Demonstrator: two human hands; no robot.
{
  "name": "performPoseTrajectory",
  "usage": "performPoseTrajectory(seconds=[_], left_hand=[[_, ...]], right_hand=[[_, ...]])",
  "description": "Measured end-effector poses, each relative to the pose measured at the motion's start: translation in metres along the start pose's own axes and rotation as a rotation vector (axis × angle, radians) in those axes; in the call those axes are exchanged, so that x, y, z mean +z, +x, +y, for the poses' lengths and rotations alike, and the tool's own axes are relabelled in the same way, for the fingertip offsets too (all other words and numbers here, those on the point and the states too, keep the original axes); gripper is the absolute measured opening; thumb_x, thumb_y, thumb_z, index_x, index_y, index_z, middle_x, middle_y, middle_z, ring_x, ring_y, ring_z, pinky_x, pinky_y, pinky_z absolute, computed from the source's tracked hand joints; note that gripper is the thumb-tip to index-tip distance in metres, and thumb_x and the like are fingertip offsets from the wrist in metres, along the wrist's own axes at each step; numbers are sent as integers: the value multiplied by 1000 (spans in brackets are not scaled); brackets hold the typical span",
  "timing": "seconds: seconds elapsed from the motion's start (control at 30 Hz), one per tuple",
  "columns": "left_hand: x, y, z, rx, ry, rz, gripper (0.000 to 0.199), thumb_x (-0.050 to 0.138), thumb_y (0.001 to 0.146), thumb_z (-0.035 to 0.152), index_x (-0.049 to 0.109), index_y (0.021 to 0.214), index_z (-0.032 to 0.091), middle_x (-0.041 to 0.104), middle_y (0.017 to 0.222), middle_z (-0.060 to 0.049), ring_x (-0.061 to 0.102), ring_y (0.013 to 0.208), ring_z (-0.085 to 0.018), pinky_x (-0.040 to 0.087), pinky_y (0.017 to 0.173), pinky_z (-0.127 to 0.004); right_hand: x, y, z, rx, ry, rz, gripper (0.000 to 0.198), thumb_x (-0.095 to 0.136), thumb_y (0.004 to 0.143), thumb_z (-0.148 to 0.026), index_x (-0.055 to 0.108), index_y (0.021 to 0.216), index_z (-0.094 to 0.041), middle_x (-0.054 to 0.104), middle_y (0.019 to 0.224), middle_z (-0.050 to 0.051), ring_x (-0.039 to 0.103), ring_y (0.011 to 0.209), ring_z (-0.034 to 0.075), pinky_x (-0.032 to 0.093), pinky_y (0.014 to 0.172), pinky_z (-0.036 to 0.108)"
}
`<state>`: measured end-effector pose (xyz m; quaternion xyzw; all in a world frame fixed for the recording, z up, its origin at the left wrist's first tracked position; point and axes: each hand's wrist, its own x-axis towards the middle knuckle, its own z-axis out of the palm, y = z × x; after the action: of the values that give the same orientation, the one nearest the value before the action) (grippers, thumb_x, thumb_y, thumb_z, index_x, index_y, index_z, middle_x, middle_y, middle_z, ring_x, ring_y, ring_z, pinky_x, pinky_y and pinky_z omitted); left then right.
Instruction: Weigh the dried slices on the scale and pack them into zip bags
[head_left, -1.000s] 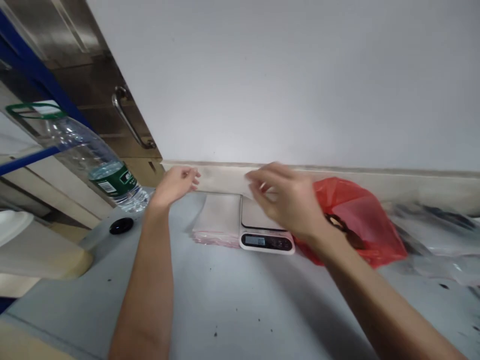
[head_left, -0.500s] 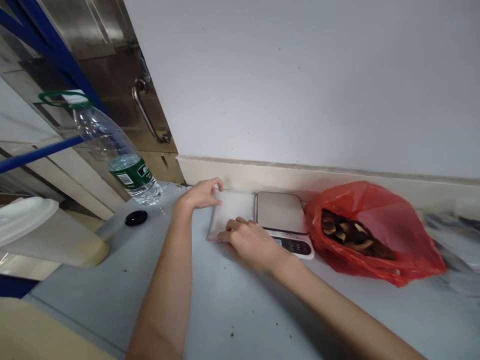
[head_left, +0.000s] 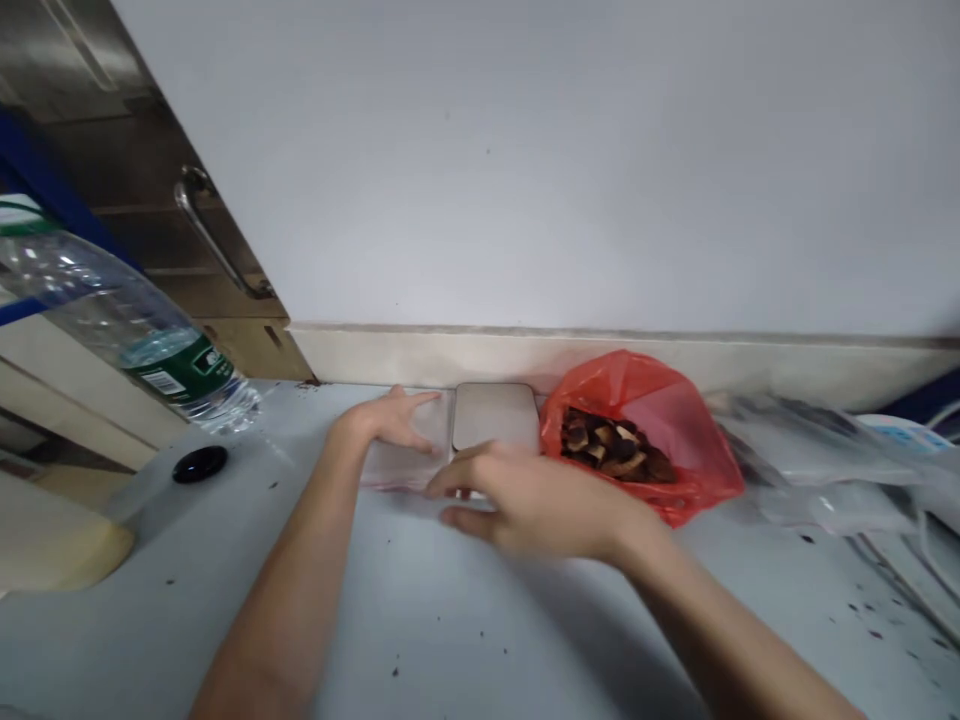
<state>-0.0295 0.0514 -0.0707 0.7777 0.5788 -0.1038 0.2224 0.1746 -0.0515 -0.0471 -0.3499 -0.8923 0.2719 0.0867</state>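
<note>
My left hand (head_left: 394,418) lies with fingers spread over a flat clear plastic bag (head_left: 401,470) on the counter. Slightly blurred, my right hand (head_left: 517,495) hovers in front of a small digital scale (head_left: 495,415), its thumb and fingers apart and nothing seen between them. It hides the scale's button panel. Just right of the scale stands an open red plastic bag (head_left: 622,385) with dark dried mushroom pieces (head_left: 619,445) inside. The clear bag lies against the scale's left side.
A large water bottle (head_left: 180,365) stands at the left, near a black round lid (head_left: 200,464) and a pale container (head_left: 60,550). More clear plastic bags (head_left: 832,460) lie at the right. A wall (head_left: 562,180) rises behind the counter (head_left: 420,620), which has dark crumbs on it.
The view has swung to the right. My right hand has let go of the clear bag's near edge and moved right, in front of the scale. My left hand has spread its fingers over the bag.
</note>
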Motion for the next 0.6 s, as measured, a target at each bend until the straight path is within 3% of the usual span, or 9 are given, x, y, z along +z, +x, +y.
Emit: performPoseTrajectory(seconds=[0.1, 0.17, 0.23, 0.33, 0.4, 0.5, 0.6], left_hand=[[-9, -7, 14, 74, 31, 93, 74, 66, 85, 48, 55, 153, 22, 66, 145, -16, 64, 131, -34, 50, 111, -43], [-14, -13, 35, 159, 26, 275, 52, 51, 96, 42, 65, 140, 19, 67, 138, -16, 62, 131, -33, 47, 113, -45], [-14, -19, 64, 351, -35, 459, 42, 45, 101, 41, 73, 123, 20, 68, 128, -13, 62, 125, -31, 47, 112, -45], [-6, -25, 111, 609, -103, 529, 34, 47, 103, 36, 77, 103, 20, 66, 124, -10, 62, 119, -28, 50, 107, -41], [3, -26, 136, 696, -111, 534, 31, 50, 103, 32, 77, 97, 19, 67, 114, -9, 62, 117, -27, 52, 101, -38], [17, -22, 157, 721, -101, 379, 31, 49, 105, 28, 77, 95, 20, 70, 104, -6, 66, 100, -22, 55, 85, -34], [24, -14, 166, 736, -15, 299, 33, 47, 106, 22, 76, 90, 19, 74, 103, -6, 66, 103, -24, 53, 91, -36]], right_hand=[[-37, -38, 18, 225, -29, 123, 23, 56, 96, -14, 77, 88, -20, 76, 78, 0, 64, 68, 14, 44, 65, 27], [-54, -58, 36, 420, -114, 141, 30, 52, 96, -16, 73, 74, -20, 70, 67, 0, 58, 60, 14, 39, 58, 28], [-63, -72, 55, 566, -132, 69, 29, 55, 96, -25, 76, 78, -20, 74, 72, 3, 61, 62, 17, 40, 57, 29], [-71, -85, 72, 614, -102, 43, 24, 61, 93, -30, 82, 101, -24, 82, 99, 6, 73, 86, 23, 52, 72, 31], [-77, -93, 74, 623, -113, 128, 30, 59, 94, -31, 81, 113, -26, 82, 113, 7, 75, 100, 26, 55, 83, 33], [-90, -112, 73, 627, -64, 235, 37, 56, 95, -35, 79, 122, -25, 82, 119, 7, 75, 106, 27, 58, 91, 37], [-102, -141, 85, 673, -10, 402, 39, 58, 91, -38, 80, 120, -23, 83, 115, 9, 77, 102, 28, 60, 89, 38]])
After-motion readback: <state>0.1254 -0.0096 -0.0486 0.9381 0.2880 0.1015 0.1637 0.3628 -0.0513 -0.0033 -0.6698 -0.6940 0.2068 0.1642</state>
